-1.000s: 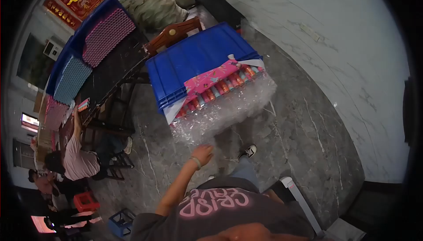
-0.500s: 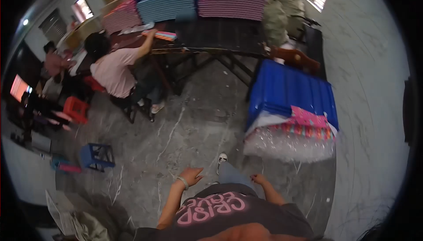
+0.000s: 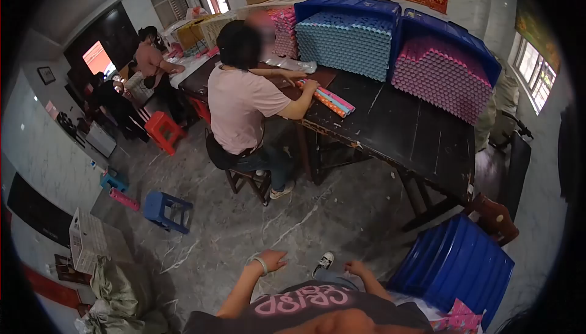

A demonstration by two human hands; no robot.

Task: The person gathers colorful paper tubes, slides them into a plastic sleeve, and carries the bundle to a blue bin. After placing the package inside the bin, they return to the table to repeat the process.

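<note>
My left hand [image 3: 273, 259], with a band on its wrist, hangs over the grey floor in front of my body. Its fingers stretch out apart and hold nothing. On the other side my right hand [image 3: 356, 267] hangs near my leg, fingers loosely bent and apart, with no object visible in it. Closest to the right hand is a large blue plastic bin [image 3: 455, 267]. Pink patterned wrapping [image 3: 459, 319] and clear plastic show at the bin's near end, partly cut off by my arm and the frame.
A seated co-worker [image 3: 244, 108] handles several coloured rolls [image 3: 329, 99] at a dark table [image 3: 403, 126]. On it, blue bins hold stacked blue rolls [image 3: 342, 44] and pink rolls [image 3: 442, 80]. A blue stool [image 3: 168, 210], a red stool [image 3: 165, 131] and sacks [image 3: 122, 291] stand leftward.
My view has moved forward and tilted up and left, so the table and co-worker appear nearer. The blue bin has shifted down beside my right arm. The co-worker now has both hands at the rolls.
</note>
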